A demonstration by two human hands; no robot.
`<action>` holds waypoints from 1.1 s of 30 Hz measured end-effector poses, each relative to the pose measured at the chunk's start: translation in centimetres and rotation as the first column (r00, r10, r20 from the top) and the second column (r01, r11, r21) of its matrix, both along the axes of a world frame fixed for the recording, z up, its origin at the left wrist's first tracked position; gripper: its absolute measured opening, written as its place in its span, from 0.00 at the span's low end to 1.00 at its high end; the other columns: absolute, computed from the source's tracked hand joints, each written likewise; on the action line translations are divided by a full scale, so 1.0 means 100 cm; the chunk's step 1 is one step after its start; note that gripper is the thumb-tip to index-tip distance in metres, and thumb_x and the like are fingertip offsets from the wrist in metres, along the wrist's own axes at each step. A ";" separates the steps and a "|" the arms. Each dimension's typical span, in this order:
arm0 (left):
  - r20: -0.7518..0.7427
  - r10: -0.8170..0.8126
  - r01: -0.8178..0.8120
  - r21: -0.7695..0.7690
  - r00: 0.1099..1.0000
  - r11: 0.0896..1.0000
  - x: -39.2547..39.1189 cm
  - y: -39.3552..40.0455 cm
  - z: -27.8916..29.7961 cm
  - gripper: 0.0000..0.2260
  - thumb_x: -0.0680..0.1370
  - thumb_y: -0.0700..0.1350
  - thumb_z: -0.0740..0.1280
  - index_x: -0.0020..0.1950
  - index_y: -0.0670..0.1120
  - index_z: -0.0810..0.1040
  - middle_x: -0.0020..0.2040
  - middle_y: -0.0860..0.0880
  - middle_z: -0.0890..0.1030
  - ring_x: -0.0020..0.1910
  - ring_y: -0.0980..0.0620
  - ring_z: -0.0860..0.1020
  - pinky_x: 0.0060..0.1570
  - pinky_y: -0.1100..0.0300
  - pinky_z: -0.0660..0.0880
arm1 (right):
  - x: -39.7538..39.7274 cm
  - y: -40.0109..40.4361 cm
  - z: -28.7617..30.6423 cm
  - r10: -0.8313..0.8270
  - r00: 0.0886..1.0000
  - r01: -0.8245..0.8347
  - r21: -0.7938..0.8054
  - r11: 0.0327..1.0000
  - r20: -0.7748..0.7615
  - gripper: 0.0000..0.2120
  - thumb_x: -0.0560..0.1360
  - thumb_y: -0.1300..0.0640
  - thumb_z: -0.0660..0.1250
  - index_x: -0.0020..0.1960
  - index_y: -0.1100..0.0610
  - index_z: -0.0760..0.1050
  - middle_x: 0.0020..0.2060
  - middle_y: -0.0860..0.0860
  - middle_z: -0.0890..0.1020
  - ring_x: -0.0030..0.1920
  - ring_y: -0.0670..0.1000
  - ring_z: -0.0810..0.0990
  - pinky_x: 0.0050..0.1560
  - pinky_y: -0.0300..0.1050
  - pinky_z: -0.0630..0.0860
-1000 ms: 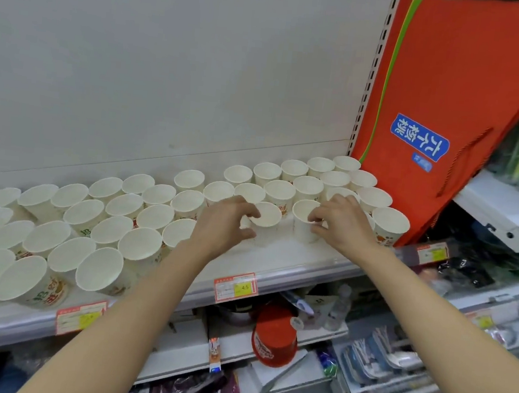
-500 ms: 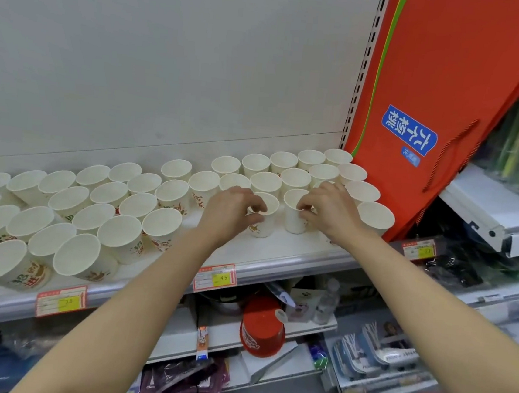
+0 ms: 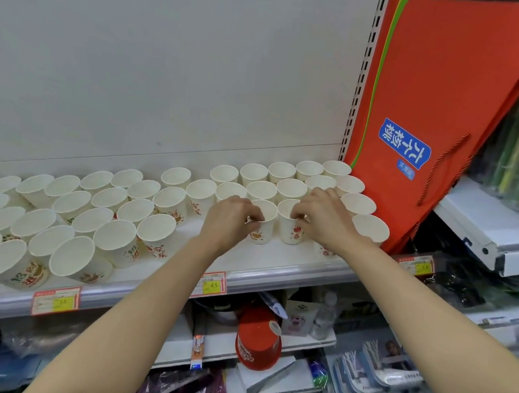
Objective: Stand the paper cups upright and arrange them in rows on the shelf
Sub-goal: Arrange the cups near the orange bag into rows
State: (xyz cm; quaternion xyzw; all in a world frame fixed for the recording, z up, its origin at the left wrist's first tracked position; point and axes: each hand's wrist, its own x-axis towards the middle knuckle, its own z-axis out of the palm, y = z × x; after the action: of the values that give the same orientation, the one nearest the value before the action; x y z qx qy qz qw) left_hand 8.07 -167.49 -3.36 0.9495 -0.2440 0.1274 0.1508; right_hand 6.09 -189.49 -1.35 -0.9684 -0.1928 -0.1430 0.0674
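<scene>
Paper cups (image 3: 261,225): matt white w/ printed red-orange motifs. Shelf (image 3: 277,258): smooth painted metal, glossy clear plastic front strip. Orange bag (image 3: 446,87): smooth matt paper.

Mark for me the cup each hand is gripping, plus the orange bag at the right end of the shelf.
cup in left hand (image 3: 263,228), head view, on its front wall below the rim.
cup in right hand (image 3: 289,234), head view, on its printed front wall.
orange bag (image 3: 454,72), head view, on its upper face.
</scene>
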 end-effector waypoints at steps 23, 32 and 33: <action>-0.022 0.434 -0.427 0.148 0.900 0.892 0.101 0.156 0.051 0.10 0.75 0.41 0.67 0.49 0.54 0.84 0.50 0.50 0.83 0.51 0.47 0.78 0.42 0.59 0.70 | 0.070 0.160 0.005 0.215 0.963 -0.212 -0.035 0.977 0.161 0.09 0.59 0.63 0.75 0.38 0.54 0.81 0.33 0.49 0.80 0.41 0.57 0.76 0.42 0.47 0.69; -0.231 0.290 -0.242 0.216 0.929 0.946 0.126 0.146 0.043 0.07 0.72 0.51 0.70 0.45 0.51 0.84 0.44 0.50 0.83 0.45 0.48 0.80 0.38 0.60 0.70 | 0.083 0.196 -0.004 0.033 0.999 -0.033 0.021 0.999 0.006 0.07 0.70 0.59 0.65 0.40 0.51 0.81 0.37 0.48 0.81 0.46 0.54 0.72 0.48 0.47 0.61; -0.241 0.286 -0.233 0.225 0.928 0.946 0.128 0.146 0.041 0.07 0.72 0.51 0.70 0.44 0.51 0.84 0.43 0.50 0.83 0.44 0.48 0.80 0.37 0.60 0.70 | 0.081 0.196 -0.003 0.017 1.000 -0.019 0.084 0.996 0.017 0.06 0.70 0.59 0.66 0.40 0.51 0.81 0.36 0.47 0.81 0.46 0.54 0.73 0.48 0.46 0.61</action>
State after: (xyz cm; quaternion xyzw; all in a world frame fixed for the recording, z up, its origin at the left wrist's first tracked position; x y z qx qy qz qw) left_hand 20.84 -152.94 0.75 0.9920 -0.1040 -0.0085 0.0718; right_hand 14.17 -169.90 -1.65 -0.9618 -0.1959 -0.1583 0.1075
